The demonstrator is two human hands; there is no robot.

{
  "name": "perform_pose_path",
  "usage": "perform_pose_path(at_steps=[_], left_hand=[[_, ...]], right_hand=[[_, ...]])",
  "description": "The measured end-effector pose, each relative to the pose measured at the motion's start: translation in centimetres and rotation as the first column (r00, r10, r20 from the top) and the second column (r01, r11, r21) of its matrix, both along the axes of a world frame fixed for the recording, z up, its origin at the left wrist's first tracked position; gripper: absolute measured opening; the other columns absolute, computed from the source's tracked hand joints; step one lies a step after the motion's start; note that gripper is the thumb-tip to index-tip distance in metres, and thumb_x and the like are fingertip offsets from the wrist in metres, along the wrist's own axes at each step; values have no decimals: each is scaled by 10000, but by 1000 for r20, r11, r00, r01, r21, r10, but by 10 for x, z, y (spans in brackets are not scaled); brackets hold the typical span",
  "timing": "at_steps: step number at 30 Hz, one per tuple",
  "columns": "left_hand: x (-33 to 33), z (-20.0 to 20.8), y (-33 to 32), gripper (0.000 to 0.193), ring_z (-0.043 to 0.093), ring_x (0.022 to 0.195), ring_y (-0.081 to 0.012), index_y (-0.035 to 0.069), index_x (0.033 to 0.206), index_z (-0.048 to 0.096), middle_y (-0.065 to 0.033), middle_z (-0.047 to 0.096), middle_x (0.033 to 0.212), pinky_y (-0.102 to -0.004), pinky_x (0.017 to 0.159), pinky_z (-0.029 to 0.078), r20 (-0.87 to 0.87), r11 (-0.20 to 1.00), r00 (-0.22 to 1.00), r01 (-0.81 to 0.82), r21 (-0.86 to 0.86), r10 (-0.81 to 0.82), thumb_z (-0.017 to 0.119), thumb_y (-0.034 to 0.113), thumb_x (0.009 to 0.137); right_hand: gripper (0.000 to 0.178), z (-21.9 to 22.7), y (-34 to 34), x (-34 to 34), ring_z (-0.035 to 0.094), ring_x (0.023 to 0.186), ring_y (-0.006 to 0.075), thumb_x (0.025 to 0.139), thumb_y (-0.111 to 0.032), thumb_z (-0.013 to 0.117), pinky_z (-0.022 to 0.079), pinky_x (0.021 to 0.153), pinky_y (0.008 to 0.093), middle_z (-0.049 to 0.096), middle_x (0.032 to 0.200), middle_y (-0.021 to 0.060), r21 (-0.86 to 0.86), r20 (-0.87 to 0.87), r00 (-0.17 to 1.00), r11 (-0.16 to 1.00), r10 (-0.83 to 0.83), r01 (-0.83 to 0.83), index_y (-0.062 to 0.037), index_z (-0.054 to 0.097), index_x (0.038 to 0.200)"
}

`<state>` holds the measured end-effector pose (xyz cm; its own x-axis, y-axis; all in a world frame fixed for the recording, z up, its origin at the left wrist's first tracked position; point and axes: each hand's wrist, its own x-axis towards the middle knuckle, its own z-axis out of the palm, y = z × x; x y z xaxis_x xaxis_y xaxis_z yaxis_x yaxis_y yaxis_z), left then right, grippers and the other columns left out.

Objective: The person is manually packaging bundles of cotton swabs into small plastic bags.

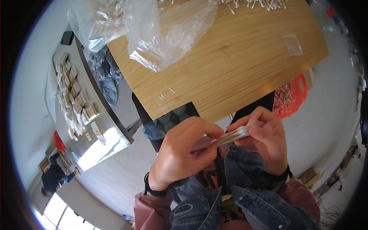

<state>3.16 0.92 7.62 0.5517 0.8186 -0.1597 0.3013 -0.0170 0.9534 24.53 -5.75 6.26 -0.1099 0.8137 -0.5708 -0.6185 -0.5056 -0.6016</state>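
the packet (231, 136) is in the air between both hands, just off the near edge of the table (230, 57) and in front of the chest. its long axis runs across the body, slanting a little up toward the right; the white, rounded swab tips point to the right hand (265, 138), the tan sticks to the left hand (187, 145). it is slim and flattish, its wrapper clear, thin and shiny.

the table is pale, smooth wood with a streaky grain. a crinkled clear bag (161, 48) lies across its far left part, loose swabs (260, 4) are heaped along the far edge, and a small flat sleeve (292, 45) of clear film lies toward the right.

the left hand is nearly closed, thumb and forefinger pinching the stick end, the other fingers curled. the right hand is half curled, thumb and fingertips gripping around the tip end.
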Motion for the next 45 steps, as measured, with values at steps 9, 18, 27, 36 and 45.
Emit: perform_pose_path(at_steps=[9, 18, 27, 36, 45], left_hand=[[12, 1, -1, 284, 656, 797, -169, 10, 959, 628, -74, 688, 879, -276, 722, 516, 25, 996, 999, -26, 87, 24, 719, -86, 708], [15, 4, -1, 333, 644, 765, -163, 25, 1004, 598, -73, 668, 870, -271, 696, 512, -73, 989, 997, 0, 148, 10, 737, -58, 712], [16, 8, -5, 368, 643, 746, -182, 17, 1027, 572, -80, 638, 865, -287, 691, 522, -158, 996, 987, 32, 85, -18, 731, -60, 704], [18, 6, -6, 397, 641, 725, -194, 11, 1032, 564, -87, 622, 845, -293, 667, 526, -174, 971, 984, 76, 228, -36, 718, -81, 678], [19, 3, -8, 408, 622, 709, -177, 8, 1030, 547, -86, 608, 837, -279, 651, 513, -137, 981, 990, 60, 184, -35, 700, -87, 664]], right_hand=[[93, 3, 0, -10, 669, 1019, 203, 954, -32, 620, 573, 869, 318, 670, 1116, 197, -22, 12, 999, 999, 32, -32, 19, 564, 1007], [104, 3, 0, -16, 647, 940, 128, 938, -11, 644, 550, 795, 258, 670, 1091, 138, -5, 182, 979, 995, 96, -96, 21, 563, 994], [98, 0, -5, -20, 578, 809, 51, 943, -25, 650, 474, 680, 199, 663, 1038, 76, 46, 222, 969, 992, 107, -120, 9, 571, 991], [86, 4, -3, -20, 630, 950, 96, 947, -22, 642, 514, 848, 246, 675, 1067, 95, 35, 264, 952, 985, 156, -171, 19, 580, 990], [85, 6, -3, -19, 635, 979, 109, 940, -1, 641, 523, 858, 255, 681, 1062, 113, 50, 323, 927, 975, 189, -216, 33, 583, 991]])
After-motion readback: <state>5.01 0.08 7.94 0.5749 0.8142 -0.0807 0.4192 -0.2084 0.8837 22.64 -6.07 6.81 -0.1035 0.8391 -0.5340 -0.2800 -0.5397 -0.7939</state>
